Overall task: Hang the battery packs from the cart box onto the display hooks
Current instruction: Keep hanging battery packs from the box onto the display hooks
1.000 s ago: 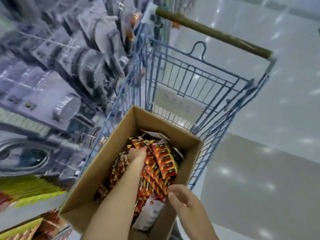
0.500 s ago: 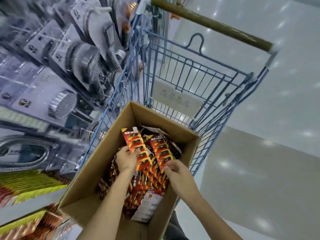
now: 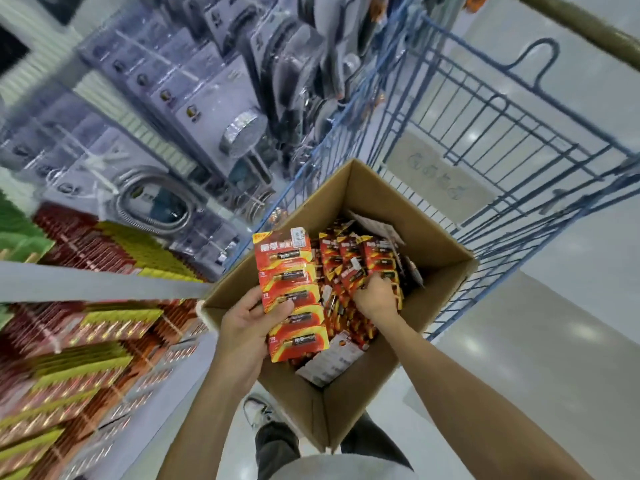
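An open cardboard box [image 3: 446,265] sits in the blue wire cart [image 3: 519,140] and holds several red-and-yellow battery packs [image 3: 349,261]. My left hand [image 3: 246,327] grips a long strip of battery packs [image 3: 291,289], lifted above the box's left edge, thumb across its front. My right hand [image 3: 375,294] reaches down into the box, fingers curled into the loose packs there. Whether it has hold of one I cannot tell.
On the left stand display racks with hanging battery packs [image 3: 86,334] in red and yellow, and packaged shower heads and hoses [image 3: 242,133] above them. The cart's handle [image 3: 581,26] crosses the top right. Shiny floor [image 3: 554,341] lies to the right.
My left hand has lifted a strip of battery packs up out of the box. My right hand has moved deeper into the packs. The view has tilted toward the racks.
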Demonstrator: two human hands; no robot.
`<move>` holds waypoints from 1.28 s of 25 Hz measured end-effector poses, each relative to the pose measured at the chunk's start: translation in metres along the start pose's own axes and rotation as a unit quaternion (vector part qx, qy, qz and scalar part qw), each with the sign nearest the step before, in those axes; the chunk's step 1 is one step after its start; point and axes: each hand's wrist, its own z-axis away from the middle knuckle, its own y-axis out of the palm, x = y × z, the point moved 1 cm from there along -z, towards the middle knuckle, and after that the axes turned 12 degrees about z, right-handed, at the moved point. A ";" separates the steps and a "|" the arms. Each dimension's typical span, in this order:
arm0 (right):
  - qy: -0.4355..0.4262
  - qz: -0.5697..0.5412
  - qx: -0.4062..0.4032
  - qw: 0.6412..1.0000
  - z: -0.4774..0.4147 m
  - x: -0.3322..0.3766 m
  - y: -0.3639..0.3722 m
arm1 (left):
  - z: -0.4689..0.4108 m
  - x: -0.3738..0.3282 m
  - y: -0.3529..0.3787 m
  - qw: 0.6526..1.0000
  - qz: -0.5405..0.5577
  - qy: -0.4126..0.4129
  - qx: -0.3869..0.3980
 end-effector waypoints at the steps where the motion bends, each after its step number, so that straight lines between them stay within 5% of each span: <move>1: -0.002 0.015 -0.007 1.000 0.001 0.000 0.008 | 0.006 0.000 -0.008 1.000 0.001 0.009 -0.010; 6: -0.062 0.068 -0.056 0.994 0.001 0.005 0.028 | 0.029 0.003 -0.039 0.998 0.008 0.036 -0.044; 13: -0.115 0.121 -0.022 0.986 -0.021 0.006 0.014 | 0.044 0.014 -0.066 0.996 0.010 0.042 -0.081; 19: -0.177 -0.008 -0.029 0.984 -0.015 0.001 0.022 | 0.050 0.035 -0.074 0.993 -0.010 0.011 -0.120; 24: -0.140 -0.003 -0.071 0.988 -0.035 0.003 0.015 | 0.054 0.045 -0.075 0.991 -0.017 0.001 -0.134; 32: -0.131 0.234 -0.033 0.963 -0.049 0.038 0.020 | 0.058 0.053 -0.081 0.987 -0.020 -0.007 -0.161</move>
